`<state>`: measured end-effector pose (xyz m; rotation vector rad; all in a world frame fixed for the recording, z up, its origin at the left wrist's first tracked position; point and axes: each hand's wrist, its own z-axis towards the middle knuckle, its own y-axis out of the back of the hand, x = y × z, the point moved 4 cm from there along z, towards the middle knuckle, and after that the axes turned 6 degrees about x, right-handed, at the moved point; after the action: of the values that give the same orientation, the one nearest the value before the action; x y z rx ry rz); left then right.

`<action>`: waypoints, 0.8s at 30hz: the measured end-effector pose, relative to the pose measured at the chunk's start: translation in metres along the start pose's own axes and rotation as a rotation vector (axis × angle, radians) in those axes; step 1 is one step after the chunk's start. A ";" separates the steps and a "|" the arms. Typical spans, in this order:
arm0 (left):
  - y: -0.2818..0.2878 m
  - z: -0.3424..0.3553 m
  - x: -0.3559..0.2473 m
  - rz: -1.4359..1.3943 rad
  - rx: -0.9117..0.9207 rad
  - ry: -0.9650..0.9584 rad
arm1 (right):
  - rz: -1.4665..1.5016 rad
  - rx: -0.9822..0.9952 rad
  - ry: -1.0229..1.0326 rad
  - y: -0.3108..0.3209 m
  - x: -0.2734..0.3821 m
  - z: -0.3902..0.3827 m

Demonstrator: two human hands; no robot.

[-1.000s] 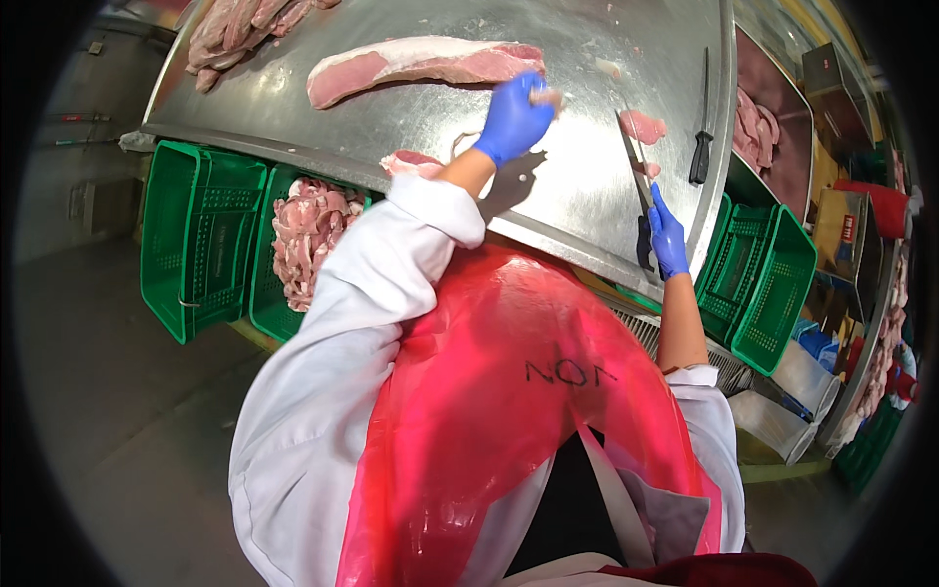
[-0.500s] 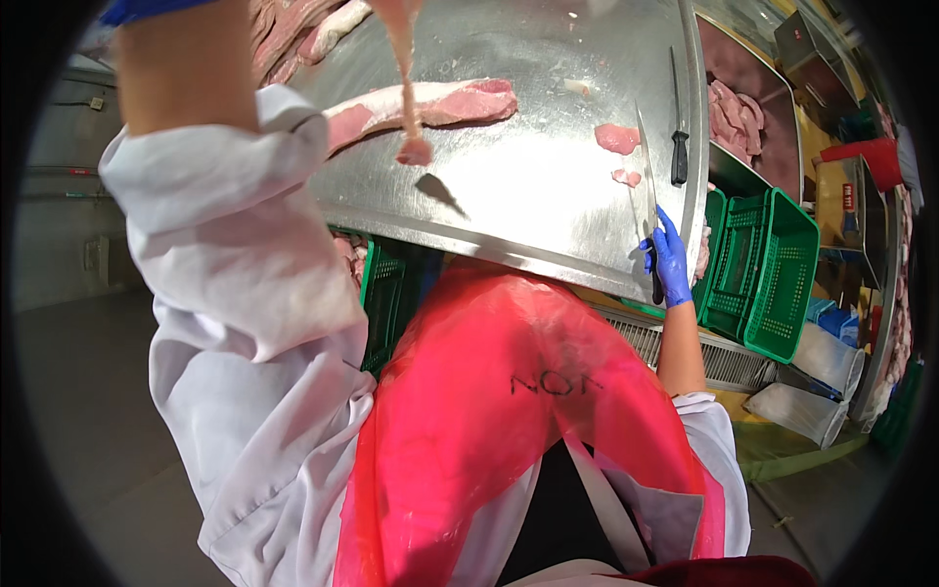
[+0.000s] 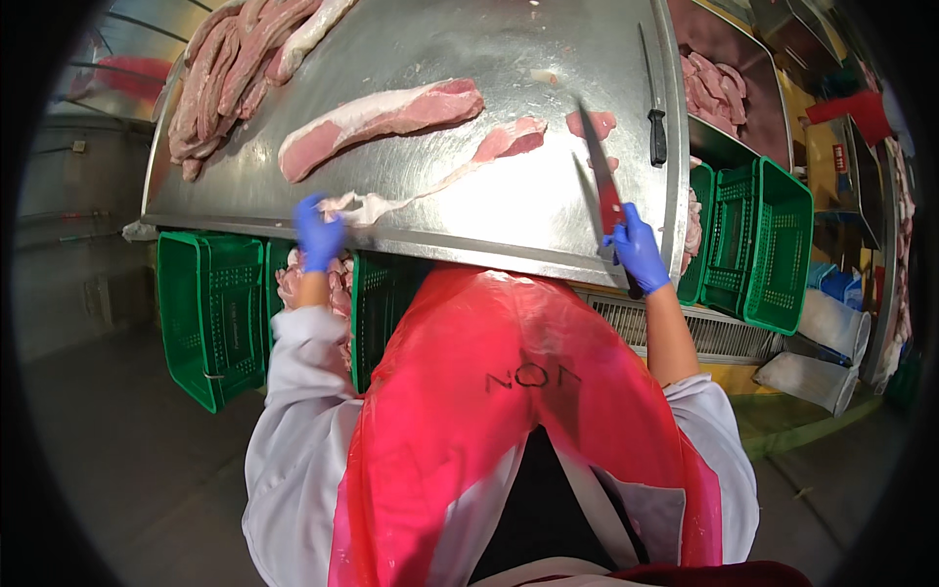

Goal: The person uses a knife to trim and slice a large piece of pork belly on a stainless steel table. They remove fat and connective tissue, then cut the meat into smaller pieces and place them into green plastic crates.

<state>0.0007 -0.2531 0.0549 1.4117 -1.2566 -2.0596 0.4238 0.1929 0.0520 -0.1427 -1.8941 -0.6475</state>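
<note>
My right hand [image 3: 638,256], in a blue glove, is wrapped round the handle of a knife [image 3: 599,161], whose long blade points away over the steel table. At the table's near edge my gloved left hand [image 3: 320,235], slightly blurred, pinches the whitish end of a long thin strip of meat trimming [image 3: 440,183]. The strip lies stretched rightward across the steel to a pinker, thicker end. Behind it rests a long pale-pink piece of meat [image 3: 381,127] with a fatty upper side. Small meat scraps [image 3: 593,123] are partly hidden by the knife blade.
Several long meat pieces [image 3: 235,73] are heaped at the table's far left. A second knife [image 3: 656,132] lies near the right edge. Beyond it is a metal bin of cut meat [image 3: 714,93]. Green crates [image 3: 782,245] stand right; others [image 3: 210,318] hold meat below left.
My left hand has come down from the upper left to the table's near edge. The hanging strip now lies on the steel. The right-hand knife has lifted and tilted left.
</note>
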 end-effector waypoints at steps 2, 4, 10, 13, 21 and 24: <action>-0.083 -0.011 -0.089 -0.051 0.043 -0.313 | -0.086 0.212 -0.125 -0.025 0.046 0.010; -0.141 0.000 -0.147 -0.022 0.120 -0.391 | -0.247 0.333 -0.004 -0.056 0.061 0.032; -0.196 0.010 -0.158 0.333 0.214 -0.319 | -0.474 0.587 -0.051 -0.094 0.061 0.053; -0.197 0.007 -0.164 0.376 0.288 -0.385 | -0.507 0.515 0.017 -0.101 0.039 0.061; -0.200 0.007 -0.173 0.417 0.379 -0.411 | -0.645 0.371 0.122 -0.173 0.069 0.150; -0.197 0.020 -0.159 0.489 0.315 -0.367 | -0.680 0.410 0.102 -0.158 0.062 0.139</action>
<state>0.0913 -0.0257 -0.0123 0.7303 -1.9199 -1.8740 0.2222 0.1165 0.0111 0.8106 -1.9245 -0.6719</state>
